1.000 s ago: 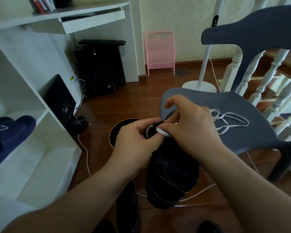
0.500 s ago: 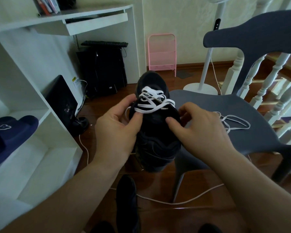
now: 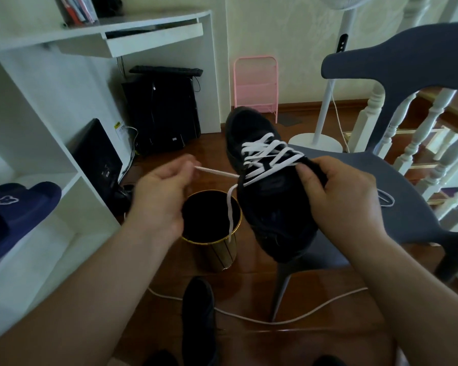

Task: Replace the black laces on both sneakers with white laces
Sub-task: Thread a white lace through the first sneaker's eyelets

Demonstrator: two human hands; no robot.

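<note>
A black sneaker [image 3: 273,196] threaded with a white lace [image 3: 270,157] is held up in front of me, toe pointing away. My right hand [image 3: 336,196] grips it at the tongue and collar. My left hand [image 3: 159,196] pinches one end of the white lace, drawn taut out to the left of the shoe. The other lace end hangs down over the bin. A second black sneaker [image 3: 198,320] lies on the floor below. More lace [image 3: 385,200] lies on the seat of the grey chair [image 3: 381,175].
A gold-rimmed bin [image 3: 220,249] stands on the wooden floor under the shoe. White shelving [image 3: 50,165] with a navy slipper [image 3: 16,215] is at the left. A fan stand [image 3: 317,141] and stair balusters are behind the chair. A white cable [image 3: 275,319] crosses the floor.
The sneaker went from hanging low to raised with its laces facing me. My left hand left the shoe and pulled a lace end out to the left; the right hand kept hold.
</note>
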